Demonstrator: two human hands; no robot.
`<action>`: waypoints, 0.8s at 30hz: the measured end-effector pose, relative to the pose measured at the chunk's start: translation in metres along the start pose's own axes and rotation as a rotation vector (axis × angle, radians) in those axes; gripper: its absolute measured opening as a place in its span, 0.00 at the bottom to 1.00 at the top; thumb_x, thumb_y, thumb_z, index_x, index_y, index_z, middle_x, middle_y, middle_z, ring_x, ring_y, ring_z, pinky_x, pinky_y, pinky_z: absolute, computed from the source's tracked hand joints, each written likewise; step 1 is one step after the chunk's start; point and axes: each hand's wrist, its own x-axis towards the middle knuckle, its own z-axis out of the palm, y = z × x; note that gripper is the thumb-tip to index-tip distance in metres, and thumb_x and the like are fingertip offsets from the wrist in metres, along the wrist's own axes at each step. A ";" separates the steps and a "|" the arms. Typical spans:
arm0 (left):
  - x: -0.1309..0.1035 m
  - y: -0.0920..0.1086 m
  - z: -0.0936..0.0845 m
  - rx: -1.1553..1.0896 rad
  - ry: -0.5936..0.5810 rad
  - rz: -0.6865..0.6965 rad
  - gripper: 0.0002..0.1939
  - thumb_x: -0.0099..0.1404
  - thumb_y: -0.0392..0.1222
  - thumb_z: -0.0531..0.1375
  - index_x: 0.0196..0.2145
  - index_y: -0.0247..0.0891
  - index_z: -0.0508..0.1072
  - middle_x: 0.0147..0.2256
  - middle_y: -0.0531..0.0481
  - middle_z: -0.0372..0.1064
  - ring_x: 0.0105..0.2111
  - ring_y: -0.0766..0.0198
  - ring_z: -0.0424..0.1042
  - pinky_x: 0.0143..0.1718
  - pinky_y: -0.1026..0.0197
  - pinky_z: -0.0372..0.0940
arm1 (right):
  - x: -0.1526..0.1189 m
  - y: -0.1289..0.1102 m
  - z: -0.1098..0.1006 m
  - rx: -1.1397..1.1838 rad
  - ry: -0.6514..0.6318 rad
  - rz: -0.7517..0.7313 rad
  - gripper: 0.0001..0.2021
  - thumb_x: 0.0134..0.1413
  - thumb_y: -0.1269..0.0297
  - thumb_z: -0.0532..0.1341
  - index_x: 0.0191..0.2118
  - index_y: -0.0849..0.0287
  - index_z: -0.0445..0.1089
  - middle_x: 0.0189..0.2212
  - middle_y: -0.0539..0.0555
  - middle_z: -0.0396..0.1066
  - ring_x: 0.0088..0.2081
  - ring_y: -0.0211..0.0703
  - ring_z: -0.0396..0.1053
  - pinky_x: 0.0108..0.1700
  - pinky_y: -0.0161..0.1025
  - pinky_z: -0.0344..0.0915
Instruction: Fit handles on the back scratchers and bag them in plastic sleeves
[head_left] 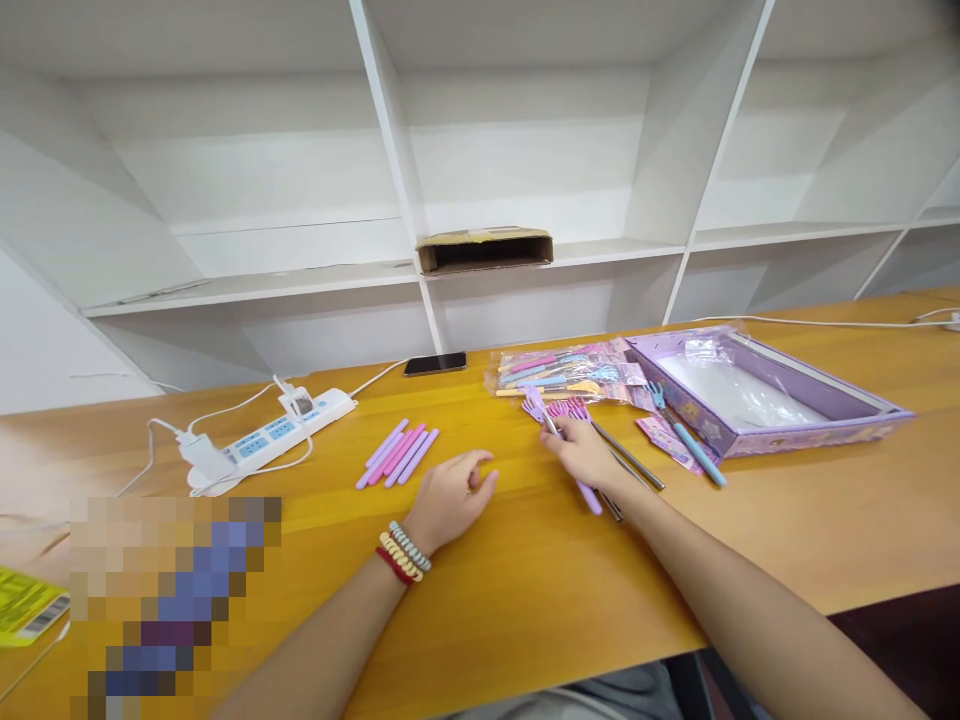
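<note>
- Right hand point(583, 452): closed around the lilac scratcher point(590, 499), palm down over the table point(450, 630); exact finger contact partly hidden.
- Lilac scratcher: in the right hand, claw end pointing toward the shelf point(525, 150), handle end out below the palm.
- Left hand point(454, 495): fingers loosely curled, narrow gap between thumb and index finger; between the tubes point(401, 455) and the right hand.
- Bracelets point(405, 552): grey, cream and red, on the left wrist.
- Pink claws point(576, 408) and metal rods point(634, 458): beside and partly under the right hand.
- Tubes: lilac and pink, side by side on the table, near the left hand.
- Packs point(562, 372): clear bags of colored scratchers, beyond the right hand.
- Blue scratcher point(701, 457): along the near side of the purple box point(810, 438), beside a pink card point(666, 440).
- Purple box: open, clear plastic point(739, 385) inside.
- Phone point(435, 364): flat, near the shelf.
- Power strip point(262, 445): white and blue, plugs and cables attached.
- Cardboard box point(484, 252): on the shelf, open side forward.
- Yellow packet point(26, 605): at the table's left; pixelated patch alongside, contents unclear.
</note>
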 end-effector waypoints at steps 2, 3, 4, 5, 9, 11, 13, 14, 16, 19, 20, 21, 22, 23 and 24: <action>0.004 -0.003 0.000 -0.002 0.012 -0.035 0.14 0.64 0.46 0.49 0.41 0.37 0.67 0.26 0.52 0.65 0.27 0.65 0.65 0.32 0.62 0.59 | -0.002 -0.001 -0.003 -0.198 -0.030 -0.065 0.09 0.50 0.61 0.53 0.29 0.60 0.66 0.21 0.49 0.66 0.25 0.37 0.62 0.29 0.34 0.53; 0.006 -0.003 0.000 -0.005 0.008 -0.050 0.14 0.63 0.45 0.49 0.41 0.37 0.68 0.26 0.51 0.65 0.28 0.65 0.65 0.32 0.62 0.59 | -0.004 -0.001 -0.003 -0.274 -0.053 -0.090 0.09 0.51 0.61 0.53 0.29 0.59 0.66 0.22 0.49 0.66 0.25 0.37 0.62 0.29 0.33 0.53; 0.007 -0.004 0.000 -0.006 -0.004 -0.062 0.13 0.63 0.45 0.49 0.40 0.37 0.68 0.27 0.51 0.66 0.28 0.65 0.65 0.32 0.62 0.59 | -0.005 -0.001 -0.003 -0.338 -0.078 -0.113 0.09 0.51 0.61 0.53 0.29 0.59 0.66 0.22 0.50 0.67 0.25 0.37 0.63 0.29 0.33 0.53; 0.007 -0.004 0.001 -0.001 -0.022 -0.073 0.13 0.63 0.44 0.49 0.40 0.37 0.68 0.27 0.51 0.66 0.29 0.64 0.66 0.32 0.62 0.59 | -0.006 -0.002 -0.002 -0.394 -0.103 -0.130 0.09 0.51 0.61 0.53 0.30 0.59 0.66 0.23 0.50 0.68 0.26 0.38 0.63 0.29 0.33 0.53; 0.005 -0.003 0.003 0.060 -0.120 -0.091 0.11 0.60 0.43 0.51 0.38 0.38 0.68 0.28 0.51 0.66 0.28 0.64 0.65 0.32 0.61 0.59 | -0.010 -0.003 -0.001 -0.564 -0.192 -0.143 0.10 0.50 0.58 0.55 0.33 0.58 0.67 0.27 0.53 0.70 0.29 0.40 0.66 0.29 0.33 0.54; 0.003 -0.003 0.004 0.081 -0.151 -0.070 0.11 0.60 0.43 0.51 0.38 0.38 0.68 0.29 0.51 0.66 0.29 0.64 0.65 0.32 0.61 0.58 | -0.011 -0.004 0.000 -0.648 -0.215 -0.141 0.11 0.50 0.57 0.55 0.34 0.58 0.68 0.29 0.55 0.71 0.31 0.43 0.68 0.30 0.34 0.55; 0.003 -0.004 0.004 0.085 -0.169 -0.040 0.11 0.61 0.44 0.51 0.38 0.38 0.68 0.29 0.51 0.66 0.29 0.64 0.65 0.31 0.62 0.58 | -0.012 -0.006 0.000 -0.731 -0.223 -0.138 0.12 0.51 0.56 0.54 0.35 0.58 0.68 0.31 0.57 0.71 0.33 0.46 0.69 0.32 0.36 0.56; 0.003 -0.005 0.003 0.083 -0.176 -0.028 0.12 0.61 0.45 0.51 0.38 0.38 0.68 0.29 0.51 0.66 0.29 0.64 0.65 0.31 0.62 0.58 | -0.012 -0.007 0.001 -0.766 -0.220 -0.135 0.13 0.51 0.56 0.54 0.35 0.59 0.69 0.31 0.58 0.71 0.34 0.48 0.69 0.33 0.37 0.57; 0.004 -0.006 0.003 0.080 -0.187 -0.014 0.13 0.62 0.46 0.50 0.38 0.38 0.68 0.28 0.51 0.65 0.29 0.64 0.65 0.31 0.62 0.58 | -0.012 -0.009 0.003 -0.814 -0.210 -0.127 0.14 0.53 0.56 0.52 0.36 0.59 0.69 0.32 0.60 0.72 0.35 0.49 0.69 0.34 0.39 0.58; 0.005 -0.008 0.003 0.081 -0.194 -0.001 0.13 0.62 0.46 0.49 0.39 0.39 0.68 0.28 0.52 0.64 0.28 0.64 0.65 0.31 0.62 0.58 | -0.012 -0.010 0.008 -0.847 -0.189 -0.115 0.16 0.54 0.55 0.51 0.38 0.60 0.69 0.33 0.61 0.72 0.36 0.50 0.70 0.35 0.39 0.60; 0.005 -0.008 0.003 0.081 -0.195 0.001 0.13 0.62 0.46 0.49 0.39 0.39 0.68 0.28 0.52 0.64 0.29 0.63 0.65 0.31 0.62 0.58 | -0.013 -0.011 0.010 -0.854 -0.181 -0.112 0.16 0.54 0.55 0.51 0.38 0.59 0.69 0.33 0.60 0.72 0.36 0.50 0.70 0.35 0.39 0.60; 0.005 -0.008 0.002 0.079 -0.198 0.003 0.13 0.62 0.46 0.49 0.39 0.39 0.68 0.28 0.52 0.64 0.29 0.63 0.65 0.31 0.62 0.58 | -0.014 -0.012 0.011 -0.860 -0.174 -0.113 0.16 0.54 0.55 0.51 0.38 0.59 0.69 0.33 0.60 0.72 0.36 0.50 0.70 0.35 0.39 0.60; 0.005 -0.008 0.002 0.075 -0.202 0.004 0.13 0.62 0.46 0.49 0.39 0.39 0.68 0.28 0.52 0.64 0.29 0.63 0.65 0.31 0.62 0.58 | -0.015 -0.013 0.012 -0.863 -0.162 -0.120 0.16 0.54 0.55 0.50 0.38 0.59 0.69 0.33 0.60 0.72 0.36 0.50 0.70 0.35 0.40 0.60; 0.005 -0.008 0.002 0.071 -0.206 0.002 0.13 0.62 0.46 0.49 0.39 0.39 0.68 0.28 0.51 0.65 0.29 0.63 0.65 0.31 0.62 0.57 | -0.015 -0.015 0.012 -0.861 -0.146 -0.129 0.17 0.55 0.53 0.50 0.38 0.59 0.69 0.33 0.60 0.72 0.36 0.50 0.70 0.35 0.39 0.60; 0.005 -0.008 0.001 0.066 -0.208 -0.003 0.13 0.62 0.46 0.49 0.39 0.39 0.68 0.28 0.51 0.65 0.29 0.63 0.66 0.31 0.62 0.57 | -0.015 -0.016 0.009 -0.852 -0.122 -0.133 0.18 0.55 0.52 0.50 0.37 0.59 0.69 0.33 0.59 0.72 0.35 0.49 0.70 0.34 0.39 0.60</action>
